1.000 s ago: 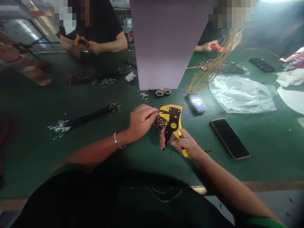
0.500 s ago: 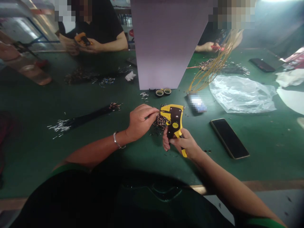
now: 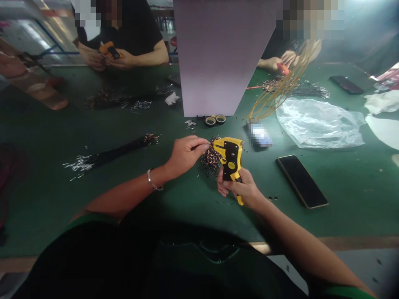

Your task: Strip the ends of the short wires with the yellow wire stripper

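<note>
My right hand (image 3: 238, 187) is wrapped round the handles of a yellow and black wire stripper (image 3: 231, 153), whose jaws point left. Just left of the jaws, my left hand (image 3: 187, 155) is pinched; whatever is between its fingertips is too small to make out. Under and beside the tool lies a heap of short dark wires with copper-coloured ends (image 3: 210, 160). A long bundle of black wires (image 3: 115, 155) rests farther left on the green table (image 3: 174, 216).
Two tape rolls (image 3: 210, 121) sit below a tall grey panel (image 3: 218, 62). To the right are a phone (image 3: 301, 181), a blue and white packet (image 3: 260, 135), a plastic bag (image 3: 318, 122) and yellow wires (image 3: 274, 97). Across the table, two people hold tools.
The stripper in my right hand has shifted slightly right, so the gap between its jaws and my left fingertips is wider. The person at the far right has moved their hands.
</note>
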`<state>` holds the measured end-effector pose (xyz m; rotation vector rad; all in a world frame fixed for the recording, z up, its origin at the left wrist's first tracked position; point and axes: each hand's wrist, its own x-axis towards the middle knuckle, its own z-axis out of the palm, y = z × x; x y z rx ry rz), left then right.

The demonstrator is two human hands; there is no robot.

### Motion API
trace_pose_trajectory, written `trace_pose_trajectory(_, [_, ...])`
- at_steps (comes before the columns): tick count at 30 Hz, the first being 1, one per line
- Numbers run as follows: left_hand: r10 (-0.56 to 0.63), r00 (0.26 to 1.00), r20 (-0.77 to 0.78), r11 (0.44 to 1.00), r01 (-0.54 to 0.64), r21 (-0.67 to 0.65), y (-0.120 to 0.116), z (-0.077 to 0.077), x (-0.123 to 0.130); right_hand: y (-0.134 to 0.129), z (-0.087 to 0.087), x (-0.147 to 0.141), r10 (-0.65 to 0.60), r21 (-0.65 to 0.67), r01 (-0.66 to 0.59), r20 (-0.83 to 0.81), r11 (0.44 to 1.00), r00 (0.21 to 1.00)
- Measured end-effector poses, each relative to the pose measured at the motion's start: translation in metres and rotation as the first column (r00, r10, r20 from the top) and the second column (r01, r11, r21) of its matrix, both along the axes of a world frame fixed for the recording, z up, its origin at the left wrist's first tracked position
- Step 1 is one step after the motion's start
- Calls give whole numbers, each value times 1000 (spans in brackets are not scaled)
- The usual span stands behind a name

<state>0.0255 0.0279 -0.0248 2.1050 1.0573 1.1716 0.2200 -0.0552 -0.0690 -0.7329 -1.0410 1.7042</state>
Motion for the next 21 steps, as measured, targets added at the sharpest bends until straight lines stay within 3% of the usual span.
trace_pose_trajectory(5, [-53,998,17,983,55,-176,12,-2,-5,1,-6,0,-34,7,34,75,999,997])
trace_pose_trajectory(12, [-71,992,103,912,107,-397,30,-17,-5,6,-18,-3,-50,-53,61,176,997,983])
trace_pose_trajectory(21, [-54,991,123,883,105,-457,34,-21,-3,9,-19,-9,-95,-104,118,199,988,975])
